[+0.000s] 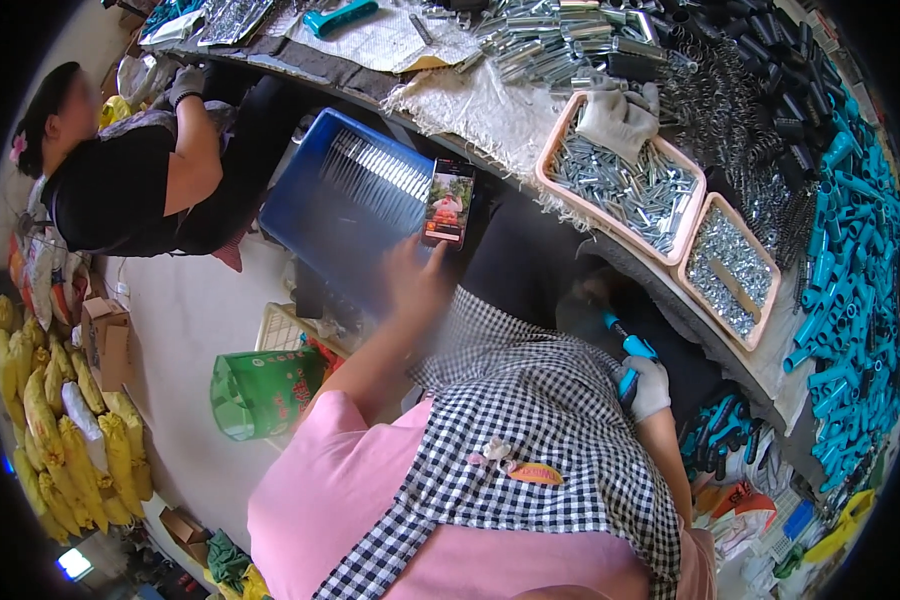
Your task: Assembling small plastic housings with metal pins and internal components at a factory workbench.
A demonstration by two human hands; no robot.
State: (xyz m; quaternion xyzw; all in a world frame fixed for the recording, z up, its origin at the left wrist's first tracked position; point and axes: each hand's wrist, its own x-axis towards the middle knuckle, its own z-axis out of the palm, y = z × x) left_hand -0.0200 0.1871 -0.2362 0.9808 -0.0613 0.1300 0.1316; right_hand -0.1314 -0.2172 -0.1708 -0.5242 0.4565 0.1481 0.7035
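My bare left hand (415,280) reaches toward a phone (447,205) with a lit screen. Its fingers are partly stretched out, and one fingertip is at the phone's lower edge. The phone rests against the right end of a blue plastic crate (315,185), where a row of thin metal rods (375,165) lies. In a pale glove, my right hand (652,388) is closed around a teal-handled tool (627,382) at my right side. Another teal piece (638,346) shows just above that hand; whether it belongs to the same tool, I cannot tell.
A bench holds pink trays of metal pins (660,205) and small fittings (735,285), a loose glove (618,122), springs (740,130) and many teal handles (850,300). At left sits another person (130,190). A green bag (260,390) and yellow sacks (70,430) are on the floor.
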